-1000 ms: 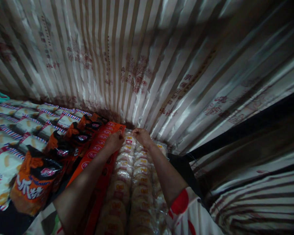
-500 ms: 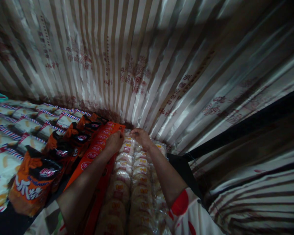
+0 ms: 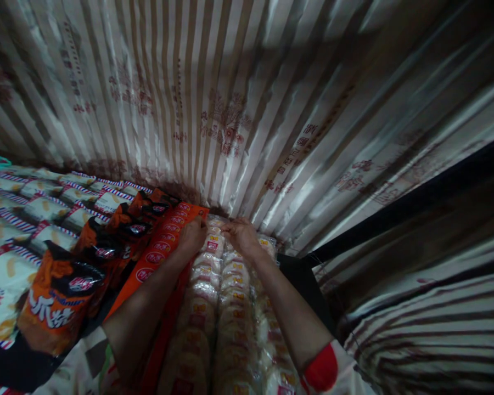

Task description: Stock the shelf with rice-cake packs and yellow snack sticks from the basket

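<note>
Rows of clear plastic packets with round pale biscuits or cakes inside (image 3: pixel 233 315) run away from me, each with a small red and yellow label. My left hand (image 3: pixel 194 236) is closed at the far end of the left row, its fingertips at the left edge of the farthest packet (image 3: pixel 213 245). Across from it, my right hand (image 3: pixel 242 237) has its fingers bent and pinched at that packet's upper right edge. The fingertips are dim and partly hidden by the hands.
An orange display box (image 3: pixel 164 241) with round logos lies left of the packets. Farther left stand orange and black snack bags (image 3: pixel 60 302) and rows of white bags with striped edges (image 3: pixel 10 274). Behind hangs a striped, printed sheet (image 3: pixel 230 109); a dark bar (image 3: pixel 374 214) slants at right.
My right hand has moved slightly down and to the right, its fingers lower on the packets. My left hand has hardly moved. The view has shifted a little.
</note>
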A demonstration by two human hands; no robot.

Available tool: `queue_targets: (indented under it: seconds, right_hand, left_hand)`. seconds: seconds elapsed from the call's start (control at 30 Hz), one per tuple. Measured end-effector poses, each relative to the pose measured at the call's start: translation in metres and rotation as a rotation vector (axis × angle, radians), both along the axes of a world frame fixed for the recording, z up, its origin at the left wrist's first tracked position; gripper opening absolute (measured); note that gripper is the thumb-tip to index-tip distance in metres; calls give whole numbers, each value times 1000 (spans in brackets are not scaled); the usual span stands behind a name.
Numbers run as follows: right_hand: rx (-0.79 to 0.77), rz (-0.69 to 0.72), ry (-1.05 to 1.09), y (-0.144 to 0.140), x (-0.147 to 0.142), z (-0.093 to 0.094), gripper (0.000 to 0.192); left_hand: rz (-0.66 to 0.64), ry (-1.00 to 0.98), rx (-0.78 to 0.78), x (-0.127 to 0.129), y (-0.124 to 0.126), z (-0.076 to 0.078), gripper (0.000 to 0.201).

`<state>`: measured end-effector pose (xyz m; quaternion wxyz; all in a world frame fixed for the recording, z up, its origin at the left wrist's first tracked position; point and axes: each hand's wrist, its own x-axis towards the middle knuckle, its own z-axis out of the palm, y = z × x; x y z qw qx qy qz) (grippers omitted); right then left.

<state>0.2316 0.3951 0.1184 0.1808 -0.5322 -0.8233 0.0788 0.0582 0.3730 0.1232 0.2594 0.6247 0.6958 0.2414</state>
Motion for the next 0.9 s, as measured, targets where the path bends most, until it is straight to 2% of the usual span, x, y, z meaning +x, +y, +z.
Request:
queue_targets:
  seconds: [0.3,0.57,0.73,0.9]
  right_hand:
    - [41,-132,-59,-15,-14,5,14]
    - [36,-143,-2,-16,-15,2,13]
    - [39,-150,-10,-16,-16,3,12]
    - [31,-145,32,-16,-16,0,12]
  left_hand:
    - [44,-77,42,-9,-13,0,21]
    - [-167,-15,-32,-24,-29,4,13]
    - [-197,20,-72,-23,-32,7,14]
    - [-156,56,-73,-19,-34,6,15]
